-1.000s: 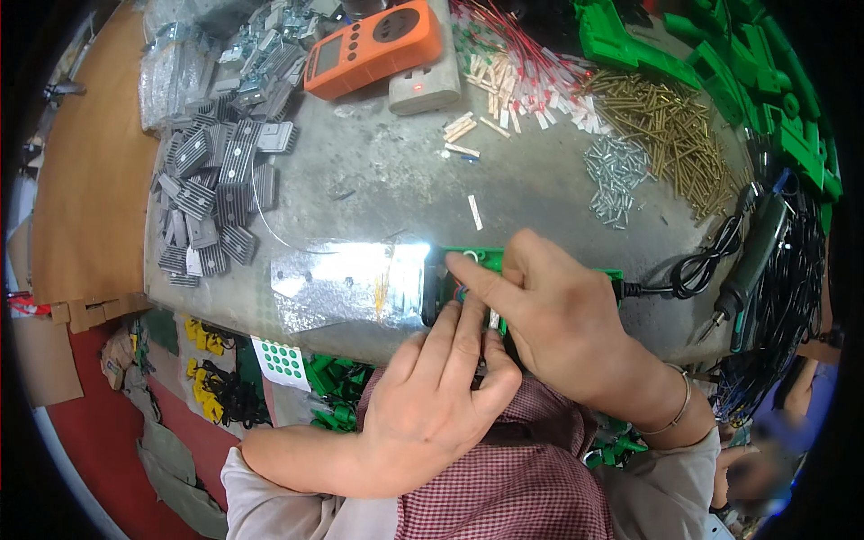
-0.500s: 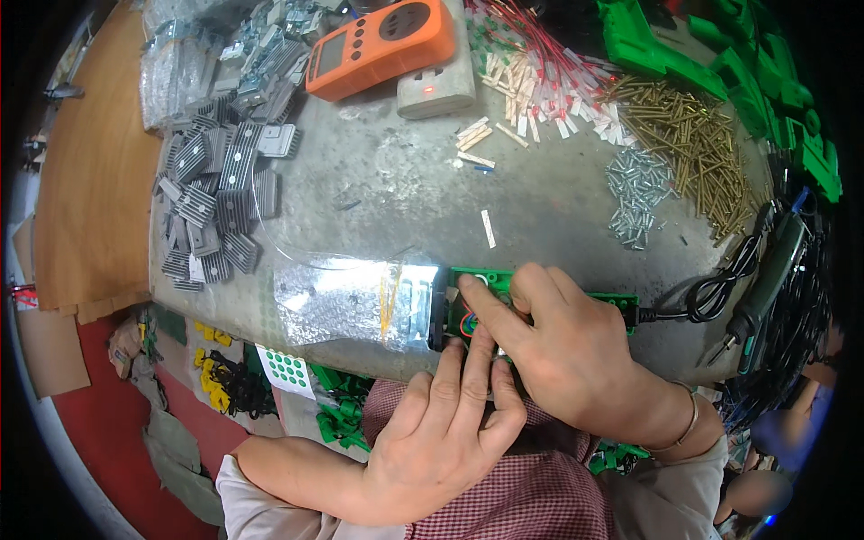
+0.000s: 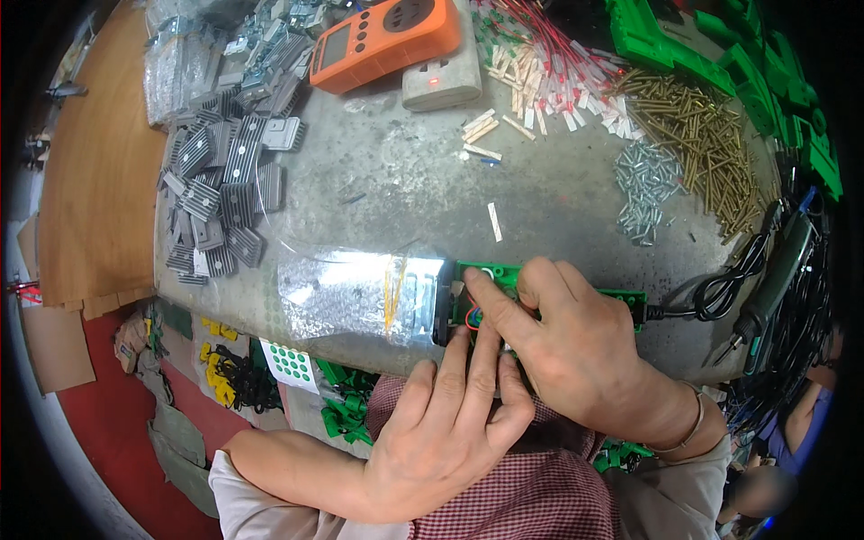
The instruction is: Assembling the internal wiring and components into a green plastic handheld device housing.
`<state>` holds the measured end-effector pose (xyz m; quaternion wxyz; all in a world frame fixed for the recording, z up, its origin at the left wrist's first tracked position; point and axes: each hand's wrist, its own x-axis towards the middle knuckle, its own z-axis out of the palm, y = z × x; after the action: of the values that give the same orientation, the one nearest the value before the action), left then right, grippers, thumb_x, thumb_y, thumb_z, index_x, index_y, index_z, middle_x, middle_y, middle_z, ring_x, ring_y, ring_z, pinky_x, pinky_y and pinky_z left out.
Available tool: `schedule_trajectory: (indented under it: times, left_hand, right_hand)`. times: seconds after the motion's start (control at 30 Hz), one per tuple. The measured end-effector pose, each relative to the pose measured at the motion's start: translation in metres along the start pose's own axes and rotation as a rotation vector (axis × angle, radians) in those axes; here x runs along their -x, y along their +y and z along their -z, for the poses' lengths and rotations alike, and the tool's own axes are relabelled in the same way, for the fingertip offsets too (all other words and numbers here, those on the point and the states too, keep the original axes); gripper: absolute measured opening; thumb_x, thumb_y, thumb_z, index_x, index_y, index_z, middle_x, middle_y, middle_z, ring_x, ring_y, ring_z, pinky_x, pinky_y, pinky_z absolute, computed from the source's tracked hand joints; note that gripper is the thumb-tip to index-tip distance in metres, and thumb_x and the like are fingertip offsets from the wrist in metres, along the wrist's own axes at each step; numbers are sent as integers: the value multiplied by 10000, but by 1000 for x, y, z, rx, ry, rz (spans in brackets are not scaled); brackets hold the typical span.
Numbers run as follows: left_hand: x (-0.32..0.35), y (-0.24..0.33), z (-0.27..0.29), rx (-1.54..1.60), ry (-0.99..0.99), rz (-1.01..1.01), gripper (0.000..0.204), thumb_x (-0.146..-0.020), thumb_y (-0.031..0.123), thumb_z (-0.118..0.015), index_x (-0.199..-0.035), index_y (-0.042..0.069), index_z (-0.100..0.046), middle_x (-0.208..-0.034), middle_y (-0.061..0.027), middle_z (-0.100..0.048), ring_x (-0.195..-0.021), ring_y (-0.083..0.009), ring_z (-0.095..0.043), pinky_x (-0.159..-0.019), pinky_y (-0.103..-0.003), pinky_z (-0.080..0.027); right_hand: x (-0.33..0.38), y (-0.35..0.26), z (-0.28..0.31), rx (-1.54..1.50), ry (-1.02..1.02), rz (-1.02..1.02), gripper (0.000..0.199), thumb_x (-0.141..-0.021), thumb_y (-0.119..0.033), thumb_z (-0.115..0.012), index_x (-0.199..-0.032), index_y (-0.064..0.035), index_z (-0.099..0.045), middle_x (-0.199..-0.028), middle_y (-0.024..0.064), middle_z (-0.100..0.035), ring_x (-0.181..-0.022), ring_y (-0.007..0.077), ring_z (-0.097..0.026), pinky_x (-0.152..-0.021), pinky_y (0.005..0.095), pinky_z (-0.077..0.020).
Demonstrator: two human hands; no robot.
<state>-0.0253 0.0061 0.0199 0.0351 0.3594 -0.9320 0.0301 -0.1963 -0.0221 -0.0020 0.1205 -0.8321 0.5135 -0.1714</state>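
A half-open green plastic tool housing (image 3: 498, 272) lies near the table's front edge, partly covered by my hands. Red and blue wires (image 3: 471, 315) show inside it, and a black block (image 3: 443, 301) sits at its left end. My right hand (image 3: 576, 337) grips the housing from the right, its index finger pressing on the far left part. From the near side, my left hand (image 3: 450, 427) holds the housing with its fingertips close to the wires. A power cord (image 3: 664, 312) leaves the right end. Left of the black block lies a shiny clear-wrapped bundle (image 3: 346, 297) with a yellow band.
Grey finned heat sinks (image 3: 236, 189) pile up at left. An orange meter (image 3: 382, 45) rests on a pale socket block (image 3: 443, 83) at the back. Silver screws (image 3: 643, 184) and brass-coloured rods (image 3: 706, 148) lie at right, near a soldering iron (image 3: 769, 279) and green shells (image 3: 670, 45).
The view has shifted slightly. My right index finger stays on the housing, and my left fingers have barely moved along its near side.
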Motion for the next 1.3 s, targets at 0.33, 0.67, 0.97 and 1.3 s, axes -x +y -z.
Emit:
schedule_trajectory:
  times: [0.33,0.67,0.97,1.3]
  left_hand:
    - [-8,-11,-3,100,69,-31,181,-791,112,-633,-969,97,-602,-1224,-235,-625,-985,-283,-681,-784,-346,-533]
    - [-18,-19,2,210,-4,-47,173,-804,143,-592,-955,69,-552,-1199,-251,-616,-843,-192,-631,-650,-297,-432]
    - [-22,-20,9,136,-96,-59,604,-761,146,-615,-1363,113,-573,-1165,-211,-634,-836,-212,-613,-651,-326,-459]
    - [-43,-13,23,213,-279,-27,840,-619,105,-736,-1427,132,-511,-1162,-219,-576,-903,-339,-605,-755,-420,-508]
  right_hand:
    - [4,5,-8,-219,136,-37,454,-724,-109,-656,-1164,-22,-581,-912,69,-511,-813,209,-592,-600,309,-526]
    - [14,6,-7,-314,214,-62,405,-724,-22,-629,-1126,-5,-581,-908,94,-549,-817,270,-609,-649,370,-529]
    - [67,26,43,-214,323,-164,281,-766,-9,-659,-1046,-2,-662,-993,110,-673,-885,292,-643,-709,363,-537]
    - [90,77,48,-242,200,-212,181,-788,-82,-717,-961,-44,-680,-852,98,-652,-784,313,-618,-711,411,-486]
